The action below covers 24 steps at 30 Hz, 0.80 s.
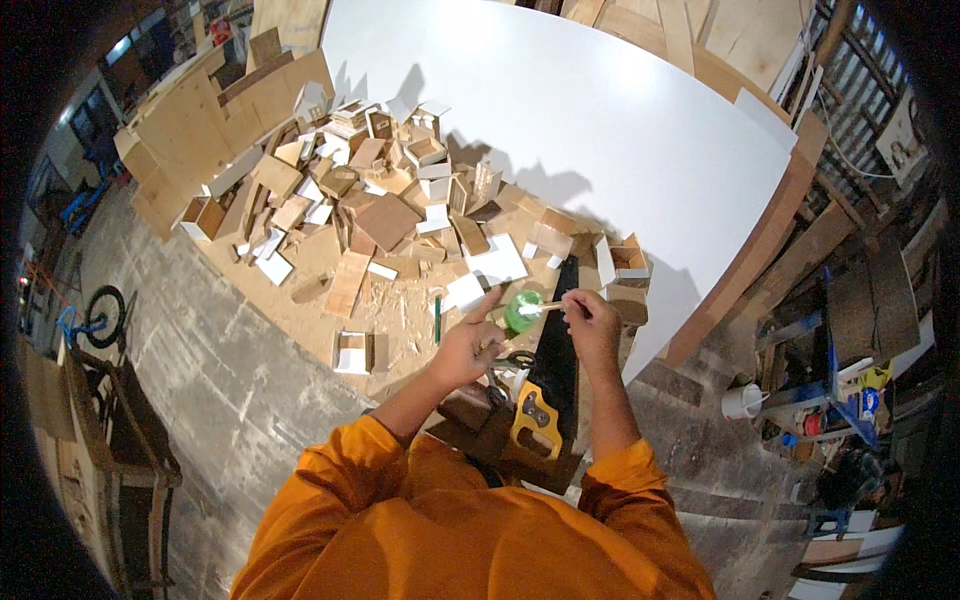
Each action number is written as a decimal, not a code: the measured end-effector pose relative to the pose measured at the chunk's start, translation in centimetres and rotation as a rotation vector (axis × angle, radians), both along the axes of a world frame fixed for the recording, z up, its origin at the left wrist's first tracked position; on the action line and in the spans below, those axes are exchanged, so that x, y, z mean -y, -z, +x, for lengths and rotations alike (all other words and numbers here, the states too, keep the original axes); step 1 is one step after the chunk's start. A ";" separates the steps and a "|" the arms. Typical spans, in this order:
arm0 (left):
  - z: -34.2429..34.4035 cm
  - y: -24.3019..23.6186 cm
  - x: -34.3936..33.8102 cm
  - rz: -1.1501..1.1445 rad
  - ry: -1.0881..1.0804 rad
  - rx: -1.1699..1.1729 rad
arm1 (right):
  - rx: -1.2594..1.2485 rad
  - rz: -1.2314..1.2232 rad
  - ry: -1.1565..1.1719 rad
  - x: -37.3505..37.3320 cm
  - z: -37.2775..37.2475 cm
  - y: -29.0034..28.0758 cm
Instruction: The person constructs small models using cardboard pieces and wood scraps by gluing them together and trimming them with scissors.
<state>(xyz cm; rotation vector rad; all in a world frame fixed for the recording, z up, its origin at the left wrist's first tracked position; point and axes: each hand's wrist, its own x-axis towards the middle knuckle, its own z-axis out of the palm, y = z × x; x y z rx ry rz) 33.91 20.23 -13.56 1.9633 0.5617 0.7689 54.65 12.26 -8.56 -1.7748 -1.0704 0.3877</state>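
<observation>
My right hand (590,318) grips a thin wooden stick (545,307) that reaches into a small green container (520,312). My left hand (468,345) is right beside the container on its left, index finger stretched up; whether it holds the container I cannot tell. Below the hands a hand saw (550,370) with a black blade and yellow handle lies on the workbench (400,310). My sleeves are orange.
A heap of wood offcuts and small white-faced boxes (380,190) covers the bench beyond the hands. A large white board (580,110) lies at the back right. A white cup (742,402) and tools sit at right, a bicycle (95,320) at left.
</observation>
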 end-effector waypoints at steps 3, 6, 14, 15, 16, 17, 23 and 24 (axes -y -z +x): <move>-0.8 -1.2 0.6 -0.082 -0.066 0.100 | -0.426 0.017 -0.034 2.2 -0.9 -2.1; -1.2 -2.0 1.3 -0.234 -0.070 0.186 | -0.614 0.091 -0.091 3.6 -1.9 -2.0; -1.4 -4.4 2.7 -0.589 -0.003 0.295 | -0.544 0.196 -0.193 4.9 -4.2 -2.2; -1.5 -4.8 2.8 -0.633 -0.012 0.279 | -0.533 0.218 -0.200 4.9 -4.4 -2.3; -1.7 -5.4 3.0 -0.677 -0.020 0.262 | -0.547 0.226 -0.200 5.0 -4.5 -2.5; -1.8 -5.8 3.1 -0.721 -0.027 0.246 | -0.561 0.233 -0.198 5.1 -4.7 -2.8; -2.3 -5.1 3.1 -0.702 -0.036 0.263 | -0.496 0.312 -0.227 5.2 -5.1 -1.9; -2.4 -5.0 3.0 -0.696 -0.038 0.268 | -0.466 0.330 -0.239 5.4 -5.1 -1.7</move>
